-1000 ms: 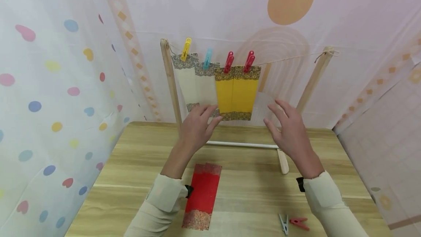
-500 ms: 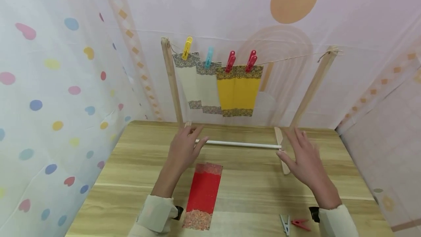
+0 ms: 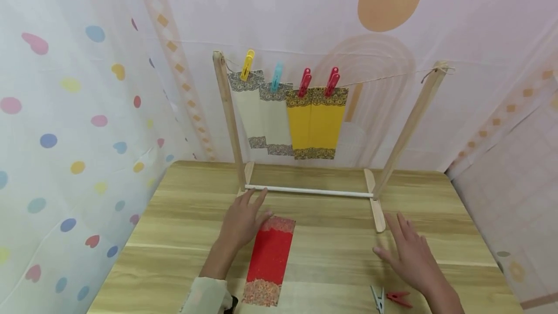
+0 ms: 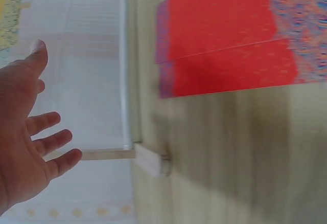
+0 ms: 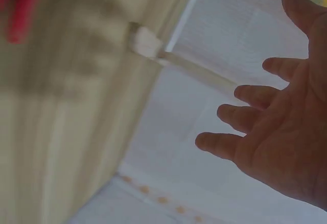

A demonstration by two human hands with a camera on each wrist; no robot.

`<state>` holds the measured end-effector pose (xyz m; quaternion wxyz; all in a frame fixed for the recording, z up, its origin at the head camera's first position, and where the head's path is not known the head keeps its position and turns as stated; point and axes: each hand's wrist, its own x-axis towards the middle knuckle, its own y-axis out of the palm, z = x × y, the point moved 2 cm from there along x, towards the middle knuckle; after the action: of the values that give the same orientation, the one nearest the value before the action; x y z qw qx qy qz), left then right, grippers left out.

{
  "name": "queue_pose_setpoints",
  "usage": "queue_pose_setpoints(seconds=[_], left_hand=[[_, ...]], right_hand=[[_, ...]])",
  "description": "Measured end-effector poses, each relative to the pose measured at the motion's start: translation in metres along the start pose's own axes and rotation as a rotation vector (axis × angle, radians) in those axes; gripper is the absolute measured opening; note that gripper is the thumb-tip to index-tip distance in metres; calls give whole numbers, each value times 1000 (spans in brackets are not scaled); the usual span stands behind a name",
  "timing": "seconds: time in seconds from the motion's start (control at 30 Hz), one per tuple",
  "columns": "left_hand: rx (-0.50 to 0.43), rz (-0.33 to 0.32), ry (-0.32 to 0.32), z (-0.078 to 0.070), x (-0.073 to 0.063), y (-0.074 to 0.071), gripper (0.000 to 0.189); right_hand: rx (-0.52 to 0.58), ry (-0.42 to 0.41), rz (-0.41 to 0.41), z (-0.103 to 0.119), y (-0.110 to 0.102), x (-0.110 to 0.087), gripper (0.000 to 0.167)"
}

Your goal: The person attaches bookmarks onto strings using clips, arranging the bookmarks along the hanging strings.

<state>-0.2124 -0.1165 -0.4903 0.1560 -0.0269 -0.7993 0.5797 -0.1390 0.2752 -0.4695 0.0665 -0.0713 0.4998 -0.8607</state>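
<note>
My left hand [image 3: 239, 223] hovers over the table beside a red patterned piece of paper or cloth [image 3: 271, 256], fingers spread, nothing in it. That red piece also fills the upper right of the left wrist view. On the right, my right hand [image 3: 411, 255] is above the tabletop with fingers loosely extended, holding nothing. Near it lie a grey clothespin [image 3: 378, 299] and a red clothespin [image 3: 398, 299]. A yellow bordered piece [image 3: 316, 125] hangs from the string under two red clothespins [image 3: 332, 82]. Two overlapping white pieces [image 3: 275, 120] hang left of it.
A wooden frame with a left post [image 3: 230, 120], a right post [image 3: 410, 132] and a white bottom rod [image 3: 309, 191] stands at the table's back. A yellow clothespin [image 3: 247, 65] and a light blue clothespin [image 3: 276, 78] grip the white pieces. Patterned curtains [image 3: 87, 110] surround the table.
Both hands have come down and back toward me, away from the hanging pieces, and spread apart. The yellow piece has swayed slightly. The red piece and loose clothespins stay where they lay.
</note>
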Motion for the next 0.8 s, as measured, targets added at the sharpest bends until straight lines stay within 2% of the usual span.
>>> queue_pose_setpoints(seconds=[0.1, 0.2, 0.3, 0.43, 0.6, 0.8], left_hand=[[-36, 51, -30, 2, -4, 10, 74], [-43, 92, -37, 2, -7, 18, 78], [-22, 101, -29, 4, -11, 25, 75], [13, 92, -35, 9, -16, 34, 61], [21, 80, -59, 12, -18, 43, 47], [-145, 162, -161, 15, -18, 48, 53]], right_hand=[[-29, 63, 49, -9, 12, -11, 84], [-69, 135, 135, -18, 23, -20, 84], [-108, 178, 200, -26, 30, -25, 83], [-147, 235, 252, -34, 33, -29, 79], [-131, 293, 332, -42, 35, -34, 60], [-7, 281, 343, -51, 41, -42, 28]])
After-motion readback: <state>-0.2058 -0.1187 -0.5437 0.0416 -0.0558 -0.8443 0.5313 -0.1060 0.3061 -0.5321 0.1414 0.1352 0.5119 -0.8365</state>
